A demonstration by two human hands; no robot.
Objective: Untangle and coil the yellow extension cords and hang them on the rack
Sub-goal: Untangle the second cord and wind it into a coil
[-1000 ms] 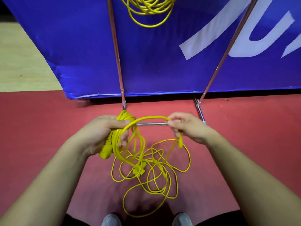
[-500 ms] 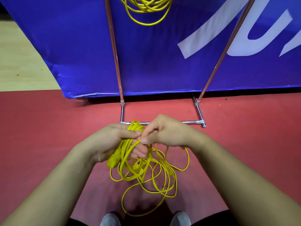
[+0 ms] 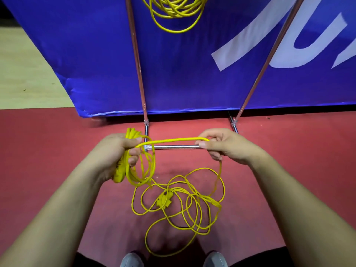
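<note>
Cords number two: one cord (image 3: 179,201) partly gathered in the hands with its loose part on the red floor (image 3: 48,151), and one coil (image 3: 174,12) already hanging high up against the blue banner (image 3: 183,74), between the two slanted poles of the rack (image 3: 137,60). Two hands, two forearms and two grey shoe tips (image 3: 132,260) show.

The left hand (image 3: 117,153) is closed in a fist around a bundle of several loops, thumb on top, fingers curled underneath; the loops hang below the fingers, and a yellow plug (image 3: 119,173) sticks out under the heel of the hand. The right hand (image 3: 227,145) pinches a single strand between thumb and forefinger, with the other fingers curled loosely. That strand runs taut and nearly level from the left thumb to the right fingertips, just above the rack's chrome base bar (image 3: 173,147). From under the right fingers the cord drops to the floor into a loose tangle below and between both hands, with a yellow socket block (image 3: 163,199) lying in its middle. Both forearms reach forward, wrists about level, hands well apart.
</note>
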